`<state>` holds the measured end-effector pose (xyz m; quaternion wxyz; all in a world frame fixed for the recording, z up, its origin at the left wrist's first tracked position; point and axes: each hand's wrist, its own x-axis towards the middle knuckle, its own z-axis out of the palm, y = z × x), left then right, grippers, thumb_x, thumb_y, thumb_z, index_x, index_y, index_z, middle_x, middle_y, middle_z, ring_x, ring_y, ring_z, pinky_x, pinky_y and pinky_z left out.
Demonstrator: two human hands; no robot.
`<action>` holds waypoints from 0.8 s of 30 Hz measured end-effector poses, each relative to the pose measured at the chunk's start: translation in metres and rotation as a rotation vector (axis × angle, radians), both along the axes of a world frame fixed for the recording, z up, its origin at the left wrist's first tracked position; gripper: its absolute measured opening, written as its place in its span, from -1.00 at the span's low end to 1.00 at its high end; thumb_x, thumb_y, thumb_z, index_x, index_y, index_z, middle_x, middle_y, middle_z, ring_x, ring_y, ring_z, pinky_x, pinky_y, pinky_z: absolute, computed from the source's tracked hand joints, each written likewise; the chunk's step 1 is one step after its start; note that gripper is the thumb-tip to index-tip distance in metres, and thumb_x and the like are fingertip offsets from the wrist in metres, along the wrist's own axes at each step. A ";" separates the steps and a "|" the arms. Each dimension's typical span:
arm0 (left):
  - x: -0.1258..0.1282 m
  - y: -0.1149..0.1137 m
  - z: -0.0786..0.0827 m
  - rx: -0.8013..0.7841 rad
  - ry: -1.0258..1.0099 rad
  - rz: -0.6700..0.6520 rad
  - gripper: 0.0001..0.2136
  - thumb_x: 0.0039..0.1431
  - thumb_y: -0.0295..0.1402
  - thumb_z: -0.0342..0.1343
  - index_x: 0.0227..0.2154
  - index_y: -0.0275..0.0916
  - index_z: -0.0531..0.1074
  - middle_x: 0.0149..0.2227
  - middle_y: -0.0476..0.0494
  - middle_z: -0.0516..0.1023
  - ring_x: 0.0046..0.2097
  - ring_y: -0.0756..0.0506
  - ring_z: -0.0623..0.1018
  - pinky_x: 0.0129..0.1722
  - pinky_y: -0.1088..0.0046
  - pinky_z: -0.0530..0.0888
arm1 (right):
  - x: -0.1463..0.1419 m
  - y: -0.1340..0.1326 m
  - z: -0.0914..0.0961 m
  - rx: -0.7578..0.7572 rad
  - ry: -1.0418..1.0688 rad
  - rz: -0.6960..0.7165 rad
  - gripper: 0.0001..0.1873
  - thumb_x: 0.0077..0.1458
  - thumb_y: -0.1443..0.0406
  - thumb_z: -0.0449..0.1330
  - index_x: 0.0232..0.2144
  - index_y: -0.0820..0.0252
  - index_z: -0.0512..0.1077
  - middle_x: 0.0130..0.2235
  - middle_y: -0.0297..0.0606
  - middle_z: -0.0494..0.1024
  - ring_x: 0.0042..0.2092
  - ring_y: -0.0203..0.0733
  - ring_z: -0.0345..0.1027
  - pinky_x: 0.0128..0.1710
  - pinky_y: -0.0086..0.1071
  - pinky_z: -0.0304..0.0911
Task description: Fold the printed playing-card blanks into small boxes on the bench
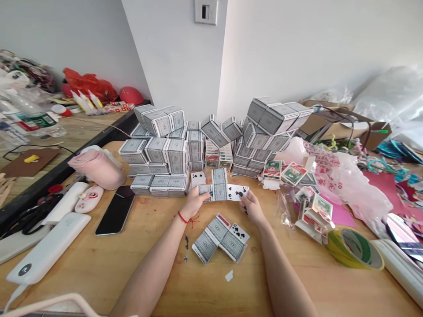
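Observation:
My left hand (194, 201) and my right hand (251, 205) are both closed on a small bundle of playing cards (219, 185) held over the wooden table (139, 264). The bundle shows grey patterned backs, with a spade card (238, 192) sticking out on its right side by my right fingers. A red string is tied around my left wrist. Between my forearms on the table lie more folded card pieces (220, 237), grey-backed, one showing a ten of spades. Behind my hands rises a big pile of grey card boxes (172, 145).
A black phone (116, 210), a white power bank (49, 247) and a pink roll (98, 168) lie at the left. At the right are loose card packs (284, 172), plastic bags (346, 185) and a roll of yellow-green tape (355, 247). A paper scrap (229, 276) lies near the front edge.

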<state>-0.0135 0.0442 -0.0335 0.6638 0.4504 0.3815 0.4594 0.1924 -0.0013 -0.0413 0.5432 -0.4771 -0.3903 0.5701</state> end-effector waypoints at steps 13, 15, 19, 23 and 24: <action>0.006 -0.003 0.000 -0.039 -0.038 -0.087 -0.65 -0.18 -0.40 0.21 -0.24 -0.32 0.39 -0.27 -0.16 0.54 -0.23 -0.12 0.51 -0.19 0.30 0.41 | -0.001 -0.002 0.005 -0.001 -0.018 0.149 -0.67 -0.07 0.10 0.14 -0.50 0.12 0.06 -0.71 -0.60 0.04 -0.72 -0.48 -0.17 -0.72 -0.54 -0.22; 0.006 -0.004 0.002 -0.059 -0.065 -0.101 -0.64 -0.18 -0.39 0.21 -0.23 -0.32 0.38 -0.26 -0.16 0.54 -0.23 -0.12 0.51 -0.20 0.31 0.42 | -0.001 -0.002 0.005 0.000 -0.029 0.164 -0.67 -0.06 0.10 0.13 -0.51 0.12 0.05 -0.71 -0.60 0.04 -0.71 -0.48 -0.16 -0.72 -0.53 -0.22; 0.007 -0.005 0.005 -0.058 -0.060 -0.115 -0.64 -0.18 -0.37 0.22 -0.23 -0.30 0.37 -0.24 -0.16 0.53 -0.21 -0.12 0.50 -0.21 0.31 0.41 | -0.003 -0.002 0.006 0.003 -0.069 0.159 -0.66 -0.07 0.07 0.13 -0.50 0.12 0.07 -0.70 -0.59 0.05 -0.71 -0.47 -0.16 -0.72 -0.53 -0.22; 0.009 -0.006 0.006 -0.045 -0.015 -0.094 -0.68 -0.20 -0.39 0.23 -0.30 -0.30 0.39 -0.28 -0.14 0.54 -0.23 -0.11 0.50 -0.19 0.31 0.40 | -0.011 -0.003 0.008 0.026 -0.112 0.157 -0.68 -0.05 0.08 0.11 -0.50 0.13 0.07 -0.69 -0.58 0.08 -0.69 -0.46 -0.14 -0.72 -0.55 -0.19; 0.010 -0.007 0.006 -0.039 -0.009 -0.089 -0.70 -0.20 -0.39 0.22 -0.31 -0.30 0.39 -0.29 -0.13 0.54 -0.23 -0.11 0.50 -0.19 0.31 0.40 | -0.013 -0.003 0.008 0.029 -0.121 0.147 -0.68 -0.05 0.09 0.10 -0.51 0.12 0.06 -0.69 -0.58 0.08 -0.69 -0.46 -0.13 -0.73 -0.55 -0.18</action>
